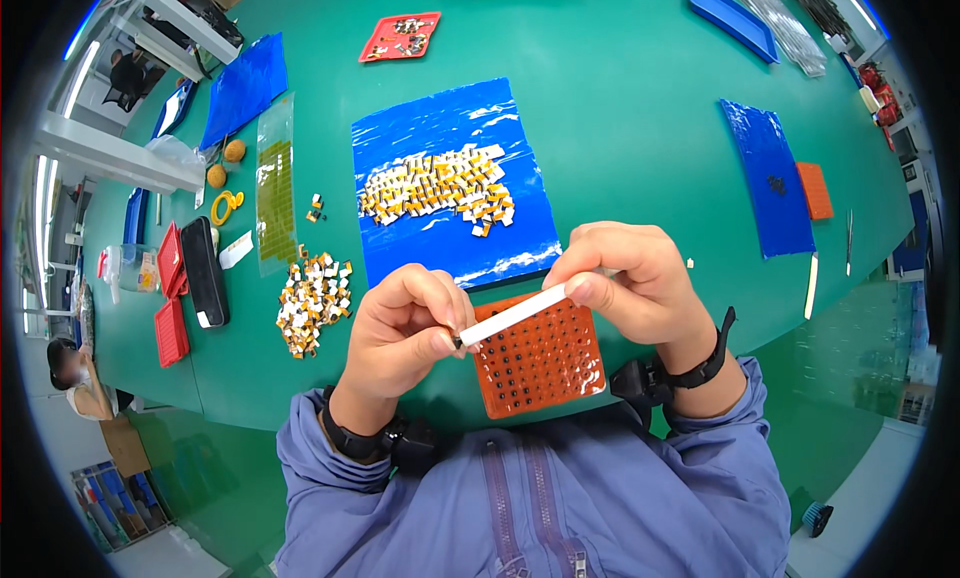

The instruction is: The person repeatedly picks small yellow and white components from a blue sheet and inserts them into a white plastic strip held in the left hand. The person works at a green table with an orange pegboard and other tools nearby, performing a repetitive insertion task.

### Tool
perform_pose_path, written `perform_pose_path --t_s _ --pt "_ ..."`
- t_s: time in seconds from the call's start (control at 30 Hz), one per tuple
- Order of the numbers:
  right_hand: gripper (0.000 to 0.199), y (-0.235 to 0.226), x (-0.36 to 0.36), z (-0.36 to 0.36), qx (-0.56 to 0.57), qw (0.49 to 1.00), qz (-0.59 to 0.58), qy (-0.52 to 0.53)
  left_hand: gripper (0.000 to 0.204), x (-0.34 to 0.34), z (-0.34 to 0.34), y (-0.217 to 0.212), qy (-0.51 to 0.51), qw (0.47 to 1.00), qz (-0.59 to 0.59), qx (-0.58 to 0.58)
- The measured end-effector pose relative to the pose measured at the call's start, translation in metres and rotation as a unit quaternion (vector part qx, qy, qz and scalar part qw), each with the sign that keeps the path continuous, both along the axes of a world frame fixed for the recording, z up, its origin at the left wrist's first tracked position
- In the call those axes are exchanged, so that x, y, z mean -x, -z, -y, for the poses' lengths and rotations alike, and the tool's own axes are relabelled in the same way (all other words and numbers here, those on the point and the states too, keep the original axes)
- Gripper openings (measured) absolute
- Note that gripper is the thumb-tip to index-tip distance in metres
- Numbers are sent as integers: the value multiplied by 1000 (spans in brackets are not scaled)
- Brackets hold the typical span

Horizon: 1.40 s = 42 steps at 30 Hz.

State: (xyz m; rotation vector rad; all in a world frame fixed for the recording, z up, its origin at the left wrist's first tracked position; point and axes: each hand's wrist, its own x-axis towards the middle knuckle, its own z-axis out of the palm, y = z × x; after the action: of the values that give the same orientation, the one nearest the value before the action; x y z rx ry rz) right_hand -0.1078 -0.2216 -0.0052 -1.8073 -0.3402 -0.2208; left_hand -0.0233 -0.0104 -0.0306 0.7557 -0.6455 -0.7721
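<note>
My right hand (635, 283) pinches one end of a flat white strip (515, 316) between thumb and fingers. At the strip's other end, my left hand (400, 328) is closed in a pinch on a small dark part (457, 342), which appears to touch the strip; its exact kind is too small to make out. Below both hands lies an orange perforated tray (550, 388), with small black pieces in its left-hand holes. Just beyond, a blue sheet (400, 258) bears a heap of small white-and-yellow parts (430, 188).
A second heap of the small parts (314, 303) lies to the left, near a black case (203, 273) and red trays (172, 330). Yellow tape (222, 210) is further back. On the right are another blue sheet (770, 183), an orange block (815, 191) and tweezers (849, 243).
</note>
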Motion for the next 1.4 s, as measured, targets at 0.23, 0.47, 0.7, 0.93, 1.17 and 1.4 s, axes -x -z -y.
perform_pose_path --t_s 0.23,0.47,0.7,0.93,1.17,1.4 --pt "8 2 -3 -3 11 999 48 10 16 -1 -2 -1 -11 998 57 -25" --pt "12 2 -5 -5 19 996 87 9 11 1 -2 1 -6 1000 11 3" --pt "12 0 -5 -6 22 995 97 12 11 0 -3 2 -10 1000 13 10" --pt "5 2 -3 -5 48 996 66 22 10 -1 -3 -2 -26 999 31 -4" --pt "7 4 -2 -6 27 998 51 23 9 -2 -2 0 -45 998 47 4" --pt "10 -1 2 -9 -36 993 79 84 6 -4 1 3 -145 987 63 -22"
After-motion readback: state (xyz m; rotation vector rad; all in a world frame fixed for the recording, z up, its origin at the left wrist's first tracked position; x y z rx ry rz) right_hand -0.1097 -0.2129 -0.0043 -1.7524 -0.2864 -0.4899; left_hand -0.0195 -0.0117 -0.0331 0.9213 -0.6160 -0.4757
